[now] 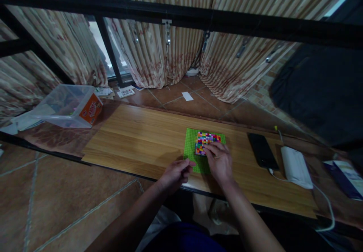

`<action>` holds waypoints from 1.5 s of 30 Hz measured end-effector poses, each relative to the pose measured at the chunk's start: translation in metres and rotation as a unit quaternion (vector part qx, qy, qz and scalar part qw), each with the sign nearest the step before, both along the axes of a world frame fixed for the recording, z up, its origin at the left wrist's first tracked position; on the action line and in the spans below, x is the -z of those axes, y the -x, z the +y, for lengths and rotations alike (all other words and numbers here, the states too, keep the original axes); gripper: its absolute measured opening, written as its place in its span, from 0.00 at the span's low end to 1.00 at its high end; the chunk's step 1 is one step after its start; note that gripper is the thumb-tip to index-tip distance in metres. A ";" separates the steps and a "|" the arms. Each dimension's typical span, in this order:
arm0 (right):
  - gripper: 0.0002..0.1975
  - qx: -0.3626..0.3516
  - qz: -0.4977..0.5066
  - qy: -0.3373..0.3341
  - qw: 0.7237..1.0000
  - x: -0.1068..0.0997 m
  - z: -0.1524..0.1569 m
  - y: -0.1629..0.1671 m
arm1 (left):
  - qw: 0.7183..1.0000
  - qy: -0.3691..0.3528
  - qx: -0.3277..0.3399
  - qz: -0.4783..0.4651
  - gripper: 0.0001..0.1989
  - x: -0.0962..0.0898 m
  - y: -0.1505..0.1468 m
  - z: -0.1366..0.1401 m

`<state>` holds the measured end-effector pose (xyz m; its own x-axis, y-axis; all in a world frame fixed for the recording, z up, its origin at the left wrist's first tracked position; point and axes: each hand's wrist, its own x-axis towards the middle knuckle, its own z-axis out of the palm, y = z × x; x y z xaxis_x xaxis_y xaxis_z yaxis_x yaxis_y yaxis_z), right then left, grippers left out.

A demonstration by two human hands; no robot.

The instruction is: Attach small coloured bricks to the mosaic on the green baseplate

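A green studded baseplate (189, 142) lies on the wooden board in front of me. On it sits a block of small multicoloured toy bricks (202, 138), with pink, yellow, orange, purple and blue studs. The fingers of my right hand (220, 161) are pinched together at the front right of that block, covering part of it. Whatever they grip is hidden. My left hand (178, 172) is at the baseplate's front left corner, thumb and index finger closed and the other fingers curled. I cannot make out anything between them.
A clear plastic bin (68, 104) with an orange label stands at the left end of the board (136, 131). To the right lie a black phone (262, 150) and a white power bank (296, 167), joined by a cable. A black metal bar (181, 16) crosses before the curtains.
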<state>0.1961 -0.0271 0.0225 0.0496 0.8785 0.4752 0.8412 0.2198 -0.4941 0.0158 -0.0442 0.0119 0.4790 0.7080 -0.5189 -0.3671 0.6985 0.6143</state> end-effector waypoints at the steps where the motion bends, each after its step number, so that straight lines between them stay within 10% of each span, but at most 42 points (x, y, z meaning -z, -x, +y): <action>1: 0.11 -0.005 -0.007 0.002 1.000 0.000 0.000 0.000 | 1.000 0.000 0.000 -0.001 0.20 0.000 0.000 0.000; 45: 0.12 0.167 0.152 0.101 0.969 -0.011 0.013 0.021 | 1.000 0.009 -0.003 -0.022 0.17 0.003 0.001 0.000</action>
